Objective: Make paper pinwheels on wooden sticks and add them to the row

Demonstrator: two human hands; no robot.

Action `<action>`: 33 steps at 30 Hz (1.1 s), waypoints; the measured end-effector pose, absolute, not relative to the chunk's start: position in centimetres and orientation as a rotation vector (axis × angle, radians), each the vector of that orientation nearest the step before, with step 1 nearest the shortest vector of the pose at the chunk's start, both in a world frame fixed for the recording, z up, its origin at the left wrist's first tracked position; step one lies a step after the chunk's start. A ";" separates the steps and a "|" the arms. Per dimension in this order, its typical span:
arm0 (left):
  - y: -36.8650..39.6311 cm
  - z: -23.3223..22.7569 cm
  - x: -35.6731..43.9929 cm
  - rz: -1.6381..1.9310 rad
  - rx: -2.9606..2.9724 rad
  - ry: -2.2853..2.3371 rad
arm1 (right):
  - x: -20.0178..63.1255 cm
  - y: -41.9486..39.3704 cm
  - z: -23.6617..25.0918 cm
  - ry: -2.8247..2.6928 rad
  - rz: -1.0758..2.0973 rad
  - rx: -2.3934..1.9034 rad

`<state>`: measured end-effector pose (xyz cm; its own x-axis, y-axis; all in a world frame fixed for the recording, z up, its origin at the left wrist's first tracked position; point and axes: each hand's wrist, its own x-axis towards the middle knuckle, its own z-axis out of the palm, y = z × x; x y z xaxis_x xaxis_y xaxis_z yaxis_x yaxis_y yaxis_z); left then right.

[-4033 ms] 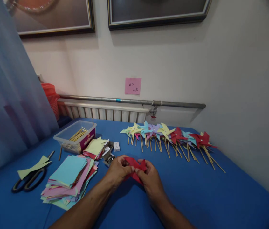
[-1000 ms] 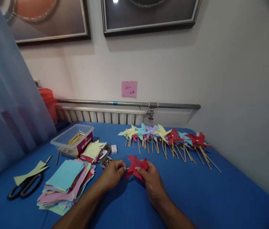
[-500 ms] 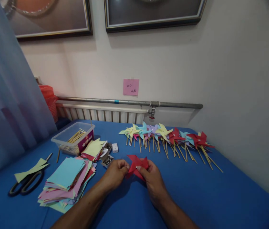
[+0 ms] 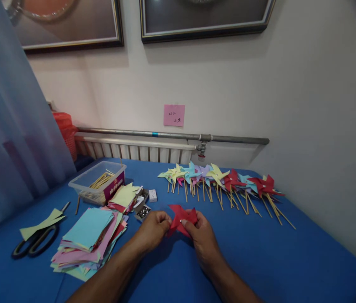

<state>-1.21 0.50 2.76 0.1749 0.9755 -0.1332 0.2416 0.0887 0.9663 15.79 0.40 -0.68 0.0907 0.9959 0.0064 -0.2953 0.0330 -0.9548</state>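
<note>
Both my hands hold a folded red paper pinwheel [image 4: 181,216] just above the blue table [image 4: 260,256]. My left hand [image 4: 152,229] pinches at its left edge with closed fingertips; what sits between those fingertips is too small to tell. My right hand [image 4: 201,235] grips the pinwheel's lower right part. A small open box of metal pins [image 4: 142,212] lies just left of my left hand.
A row of finished pinwheels on sticks [image 4: 222,181] lies along the back. To the left are a stack of coloured paper squares [image 4: 89,235], black scissors [image 4: 34,244], a clear bin of sticks [image 4: 97,181] and cut papers [image 4: 124,198]. The wall is close on the right.
My left hand, slightly apart from the red pinwheel a second ago, has closed in on its left edge. Both hands and the pinwheel stay in the same spot.
</note>
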 end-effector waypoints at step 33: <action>0.4 3.4 -1.2 0.804 1.253 1.286 | 15.8 0.7 -1.1 -0.923 1.248 -0.988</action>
<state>-1.17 0.44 3.37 0.1764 0.9541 -0.2422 0.2002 0.2061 0.9578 15.78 0.68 -1.05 0.0991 0.9948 0.0226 -0.3122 0.0527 -0.9485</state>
